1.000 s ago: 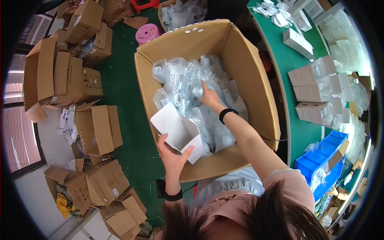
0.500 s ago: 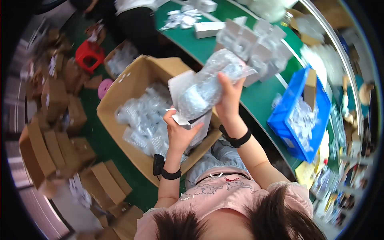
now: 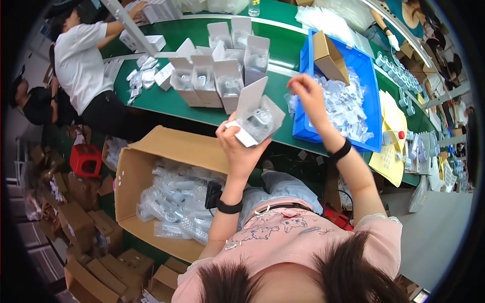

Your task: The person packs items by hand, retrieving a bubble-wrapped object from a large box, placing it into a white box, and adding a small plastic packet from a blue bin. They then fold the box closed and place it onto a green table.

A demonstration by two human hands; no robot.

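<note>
My left hand (image 3: 240, 151) is wrapped round a small white carton (image 3: 275, 116) with its flaps up. Inside the carton sits a bubble-wrapped item (image 3: 260, 122), its kind hidden by the wrap. My right hand (image 3: 309, 98) hovers at the near left side of a blue bin (image 3: 380, 101), fingers loosely bent and apart, with nothing visible in them. Small clear-and-white packets (image 3: 343, 108) fill that bin. Left of it on the green table, several open white cartons (image 3: 204, 86) stand upright with wrapped items inside.
A large cardboard box (image 3: 177, 144) of bubble-wrapped pieces (image 3: 179, 202) stands at my left. A brown carton (image 3: 328, 55) leans in the blue bin. Yellow sheets (image 3: 391, 136) lie to the right. A person in a white shirt (image 3: 83, 55) works at the far left; a red stool (image 3: 86, 159) stands behind.
The bubble-wrapped item has gone down into the carton, and my right hand has let go of it and moved right to the blue bin. The view has swung right.
</note>
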